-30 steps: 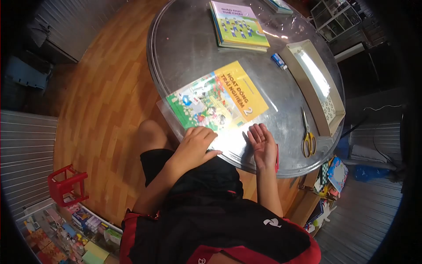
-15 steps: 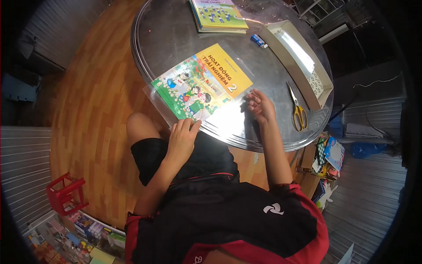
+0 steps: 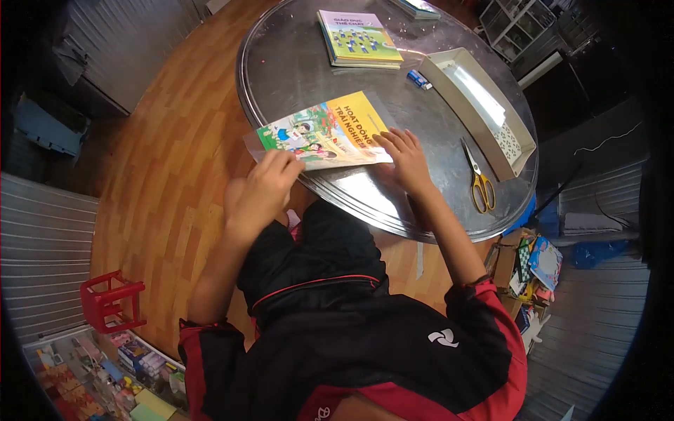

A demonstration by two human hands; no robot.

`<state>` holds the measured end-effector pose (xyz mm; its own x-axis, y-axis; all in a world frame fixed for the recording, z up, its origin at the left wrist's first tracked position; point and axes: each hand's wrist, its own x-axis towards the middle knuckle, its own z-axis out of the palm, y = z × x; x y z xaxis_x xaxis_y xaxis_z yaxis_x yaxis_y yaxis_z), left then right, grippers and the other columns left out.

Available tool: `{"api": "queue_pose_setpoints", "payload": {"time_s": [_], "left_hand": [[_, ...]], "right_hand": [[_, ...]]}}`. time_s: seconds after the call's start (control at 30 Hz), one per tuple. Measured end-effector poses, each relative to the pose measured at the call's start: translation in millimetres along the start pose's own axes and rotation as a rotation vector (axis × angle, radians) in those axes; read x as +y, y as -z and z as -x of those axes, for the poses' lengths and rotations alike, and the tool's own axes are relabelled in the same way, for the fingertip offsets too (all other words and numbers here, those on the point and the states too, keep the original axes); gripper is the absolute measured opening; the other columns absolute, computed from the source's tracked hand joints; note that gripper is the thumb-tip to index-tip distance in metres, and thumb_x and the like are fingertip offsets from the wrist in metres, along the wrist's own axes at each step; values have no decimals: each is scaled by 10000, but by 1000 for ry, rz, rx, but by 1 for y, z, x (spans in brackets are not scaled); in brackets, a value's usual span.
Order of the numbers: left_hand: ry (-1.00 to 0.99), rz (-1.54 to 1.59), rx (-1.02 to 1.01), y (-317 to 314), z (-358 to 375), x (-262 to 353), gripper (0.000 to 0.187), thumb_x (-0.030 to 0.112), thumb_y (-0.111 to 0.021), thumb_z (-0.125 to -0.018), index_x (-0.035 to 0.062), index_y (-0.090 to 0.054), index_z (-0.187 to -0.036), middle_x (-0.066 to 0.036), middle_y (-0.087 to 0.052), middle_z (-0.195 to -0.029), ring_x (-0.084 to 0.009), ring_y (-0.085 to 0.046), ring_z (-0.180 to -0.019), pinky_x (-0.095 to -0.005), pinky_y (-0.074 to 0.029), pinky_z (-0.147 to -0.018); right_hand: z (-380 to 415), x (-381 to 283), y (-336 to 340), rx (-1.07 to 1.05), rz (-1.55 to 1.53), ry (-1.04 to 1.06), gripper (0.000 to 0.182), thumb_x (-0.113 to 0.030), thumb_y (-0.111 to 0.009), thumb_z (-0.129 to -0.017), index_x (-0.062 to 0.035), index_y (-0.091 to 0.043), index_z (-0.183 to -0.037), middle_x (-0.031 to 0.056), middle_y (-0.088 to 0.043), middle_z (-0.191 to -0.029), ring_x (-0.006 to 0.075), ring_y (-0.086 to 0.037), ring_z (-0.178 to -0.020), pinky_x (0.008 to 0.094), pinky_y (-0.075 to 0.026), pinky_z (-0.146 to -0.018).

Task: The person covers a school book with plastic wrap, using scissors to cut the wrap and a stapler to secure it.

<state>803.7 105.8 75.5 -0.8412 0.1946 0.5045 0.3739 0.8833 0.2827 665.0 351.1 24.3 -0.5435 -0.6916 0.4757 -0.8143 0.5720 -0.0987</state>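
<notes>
A yellow and green book (image 3: pixel 319 137) with drawn children on its cover lies at the near left edge of the table, with clear plastic showing past its borders. At its near left corner, my left hand (image 3: pixel 263 186) is closed with the fingertips pinching the edge. The fingers of my right hand (image 3: pixel 407 158) are bent over the book's near right corner; its thumb is mostly hidden. The near edge looks raised toward me. To the right of that hand lie scissors (image 3: pixel 481 189) with yellow handles.
A stack of books (image 3: pixel 361 45) is farther back on the round metal table (image 3: pixel 281 77). Beside it lie a small blue and white item (image 3: pixel 419 79) and a long cream tray (image 3: pixel 484 112). A red stool (image 3: pixel 112 302) stands on the floor at left.
My right hand has moved left from above the table onto the book's right corner. The book's near edge has come up, and my left hand still holds its left corner. The view has shifted.
</notes>
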Motion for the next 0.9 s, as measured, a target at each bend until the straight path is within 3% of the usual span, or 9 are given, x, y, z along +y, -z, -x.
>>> {"api": "queue_pose_setpoints", "payload": {"time_s": [0.07, 0.1, 0.23, 0.43, 0.53, 0.63, 0.73, 0.9], "left_hand": [[14, -3, 20, 9, -9, -6, 211, -63, -515, -635, 15, -546, -828, -102, -513, -826, -261, -504, -826, -340, -430, -695], [27, 0, 41, 17, -11, -10, 199, -66, -526, -645, 15, -551, -825, -106, -522, -821, -268, -506, -815, -345, -419, -689], [62, 33, 59, 69, -10, -20, 178, -83, -519, -657, 0, -545, -813, -109, -519, -816, -264, -504, -801, -336, -430, -684], [114, 244, 60, 109, -42, -29, 126, -78, -507, -721, -18, -567, -813, -110, -547, -790, -205, -552, -716, -287, -446, -652], [67, 208, 53, 102, -64, -46, 125, -65, -508, -730, -16, -569, -828, -104, -548, -788, -176, -556, -695, -274, -449, -630], [59, 178, 61, 84, -83, -66, 79, -24, -493, -773, -23, -554, -824, -81, -542, -782, -158, -535, -703, -253, -412, -621], [-106, 19, 194, 66, -91, -79, 95, -26, -530, -728, 16, -541, -813, -115, -530, -787, -258, -521, -754, -335, -411, -654], [-183, -138, 262, 9, -58, -100, 166, -30, -519, -682, 34, -528, -835, -105, -525, -828, -255, -515, -760, -345, -406, -653]], "right_hand": [[0, 28, -10, -110, -40, 30, 299, -97, -628, -639, -99, -595, -936, 62, -597, -923, 229, -549, -877, 379, -385, -852], [-2, 26, -9, 78, -68, 37, 121, -92, -584, -656, -76, -601, -775, 52, -606, -764, 207, -571, -743, 318, -424, -705], [-29, 3, 53, 121, -82, 205, 138, -99, -605, -672, -63, -607, -805, 69, -597, -718, 206, -571, -662, 305, -433, -587], [-68, -14, 140, -21, -261, 83, 195, -204, -587, -742, -45, -628, -847, 113, -612, -733, 251, -584, -638, 313, -456, -588], [-82, -4, 138, -110, -272, -46, 189, -151, -590, -759, -16, -624, -887, 146, -609, -761, 223, -593, -656, 298, -450, -600], [-88, 11, 119, -29, -242, -45, 180, -147, -594, -755, -23, -631, -880, 138, -612, -756, 212, -593, -640, 289, -452, -579], [-84, 9, 109, 49, -274, -95, 158, -137, -608, -739, -53, -644, -868, 108, -617, -733, 205, -587, -612, 292, -456, -551], [-52, 13, 49, 258, -3, 95, 127, -70, -601, -681, -93, -639, -800, 50, -613, -740, 191, -572, -619, 305, -433, -531]]}}
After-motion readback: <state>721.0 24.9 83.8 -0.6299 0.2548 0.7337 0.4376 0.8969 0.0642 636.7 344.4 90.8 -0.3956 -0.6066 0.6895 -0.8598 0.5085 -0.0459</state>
